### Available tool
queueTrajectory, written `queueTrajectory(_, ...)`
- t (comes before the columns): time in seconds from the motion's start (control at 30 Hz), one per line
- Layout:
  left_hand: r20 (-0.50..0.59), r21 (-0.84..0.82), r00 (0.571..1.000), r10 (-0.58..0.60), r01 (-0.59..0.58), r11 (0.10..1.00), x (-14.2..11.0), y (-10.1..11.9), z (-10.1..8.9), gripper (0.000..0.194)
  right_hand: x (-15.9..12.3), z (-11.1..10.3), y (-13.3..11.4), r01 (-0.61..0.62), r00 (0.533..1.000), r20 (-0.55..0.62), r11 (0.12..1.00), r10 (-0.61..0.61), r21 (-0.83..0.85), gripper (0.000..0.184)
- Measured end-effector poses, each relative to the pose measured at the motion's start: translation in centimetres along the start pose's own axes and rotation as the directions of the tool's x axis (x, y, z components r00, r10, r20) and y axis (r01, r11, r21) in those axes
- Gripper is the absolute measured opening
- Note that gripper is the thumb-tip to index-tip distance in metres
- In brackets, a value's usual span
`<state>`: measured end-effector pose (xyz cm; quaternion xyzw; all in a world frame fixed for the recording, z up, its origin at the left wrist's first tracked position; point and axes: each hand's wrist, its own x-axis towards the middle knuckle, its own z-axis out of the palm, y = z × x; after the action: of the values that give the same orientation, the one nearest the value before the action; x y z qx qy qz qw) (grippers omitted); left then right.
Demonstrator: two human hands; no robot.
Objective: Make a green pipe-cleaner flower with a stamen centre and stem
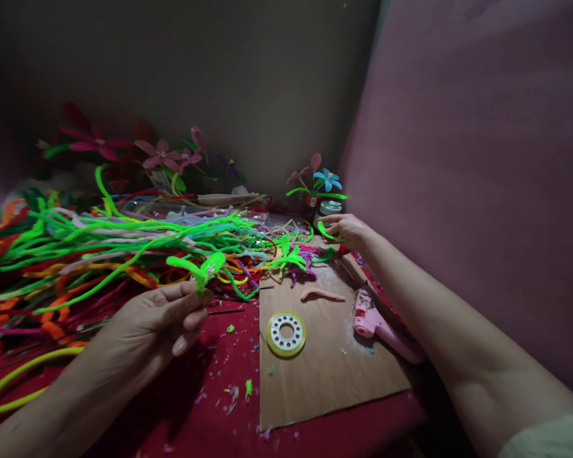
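The green pipe-cleaner piece (201, 275) is at the fingertips of the left hand (172, 315), pinched between thumb and fingers at its base, with two fuzzy lobes spreading above the grip. The right hand (347, 230) is stretched out farther from the body, its fingers bent in a narrow curl. A short green strip (325, 233) shows at its fingertips and seems to be held, though I cannot tell whether the fingers are closed on it.

The step in hand looks like steadying one small part with the left hand while the right handles another well apart from it. As I judge it, the next move calls for a firm, light pinch on the left, so the lobes keep their shape, and for lifting the right hand clear of the clutter around it without snagging.

Between the two hands sits a bright green cluster (286, 257), with a purple cluster (304, 267) beside it. Nearer the body than the right hand lies a wooden board (325, 375), bearing a peach strip (322, 294), a roll of tape (286, 350) and a pink glue gun (377, 326). Beyond and left of the left hand spreads a tangled heap of pipe cleaners (143, 238) on the red tabletop (239, 420). Just past the right hand stand a jar (330, 208) and a blue flower (328, 179).
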<state>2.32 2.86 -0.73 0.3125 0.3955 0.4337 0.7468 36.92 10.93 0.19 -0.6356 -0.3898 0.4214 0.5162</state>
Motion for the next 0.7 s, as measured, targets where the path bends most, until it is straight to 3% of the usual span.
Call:
queueTrajectory(0.23,0.107,0.139,0.993,0.059,-0.073,0.988,1.0,-0.1,-0.9,0.024,0.1,0.8,0.5,0.038,0.996,-0.074,0.999,-0.040,-0.028,0.034)
queueTrajectory(0.43,0.154,0.198,0.984,0.084,-0.114,0.974,1.4,-0.2,-1.4,0.017,0.5,1.5,0.6,0.038,0.992,-0.116,0.998,-0.044,-0.058,0.026)
queueTrajectory(0.6,0.173,0.200,0.982,0.081,-0.116,0.973,1.2,0.0,-1.3,0.015,0.8,1.9,1.2,-0.047,0.992,-0.121,0.998,0.041,-0.050,0.001)
queueTrajectory(0.7,0.160,0.173,0.983,0.091,-0.118,0.978,1.2,0.0,-1.3,0.015,1.0,2.1,1.2,-0.081,0.988,-0.133,0.997,0.080,-0.007,0.022)
